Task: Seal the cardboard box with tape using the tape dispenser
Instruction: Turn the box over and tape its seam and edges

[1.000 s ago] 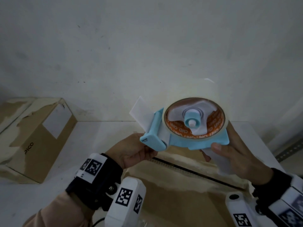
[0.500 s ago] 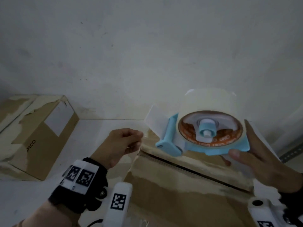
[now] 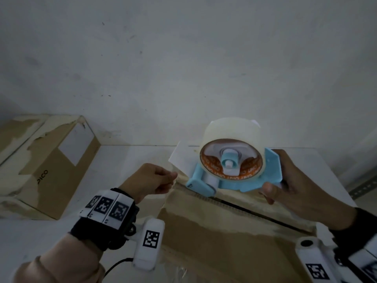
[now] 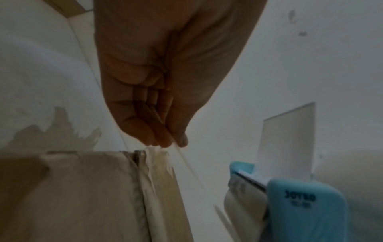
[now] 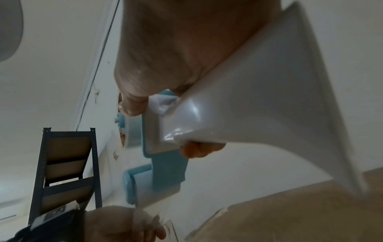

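My right hand (image 3: 282,180) grips the white handle (image 5: 248,106) of the blue tape dispenser (image 3: 230,176), which carries a roll of clear tape (image 3: 230,137). The dispenser's front sits low over the far left end of the brown cardboard box (image 3: 224,237), by the seam between its flaps. My left hand (image 3: 172,177) is left of the dispenser and pinches the free end of the clear tape (image 4: 186,163) just above the box corner (image 4: 153,163). The tape runs from my fingertips (image 4: 165,140) to the dispenser's mouth (image 4: 248,180).
A second, scuffed cardboard box (image 3: 51,160) stands at the left on the white table (image 3: 126,160). A white wall (image 3: 183,68) rises right behind the table. A dark metal shelf rack (image 5: 66,163) shows in the right wrist view.
My left hand has let go of the dispenser's front and drawn the tape end out to the left. My right hand has carried the dispenser rightward and down toward the box.
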`<control>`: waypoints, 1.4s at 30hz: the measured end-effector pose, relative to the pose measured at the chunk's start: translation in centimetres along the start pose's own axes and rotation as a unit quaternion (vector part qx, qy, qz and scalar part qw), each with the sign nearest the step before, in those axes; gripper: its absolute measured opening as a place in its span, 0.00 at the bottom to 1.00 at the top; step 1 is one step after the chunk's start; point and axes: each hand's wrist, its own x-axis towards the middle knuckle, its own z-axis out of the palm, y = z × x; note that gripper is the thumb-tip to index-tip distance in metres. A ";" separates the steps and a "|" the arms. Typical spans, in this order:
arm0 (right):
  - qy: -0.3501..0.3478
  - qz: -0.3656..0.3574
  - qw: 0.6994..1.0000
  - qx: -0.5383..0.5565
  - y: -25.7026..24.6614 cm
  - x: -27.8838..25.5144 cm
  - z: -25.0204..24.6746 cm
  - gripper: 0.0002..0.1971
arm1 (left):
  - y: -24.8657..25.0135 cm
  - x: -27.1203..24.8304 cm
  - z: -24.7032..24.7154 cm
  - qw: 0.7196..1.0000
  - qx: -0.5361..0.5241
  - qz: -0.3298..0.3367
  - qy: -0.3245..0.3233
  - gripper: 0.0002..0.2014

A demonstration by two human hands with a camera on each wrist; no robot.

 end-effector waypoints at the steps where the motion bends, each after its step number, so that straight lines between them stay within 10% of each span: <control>1: 0.001 0.001 1.000 -0.004 -0.1 0.1 0.0 0.35 | 0.0 0.0 -0.1 1.000 -0.007 -0.012 -0.006 0.06; 42: -0.038 0.091 0.992 -0.077 -0.5 -0.7 0.5 0.32 | -1.9 2.8 -0.8 0.997 0.003 0.067 0.039 0.07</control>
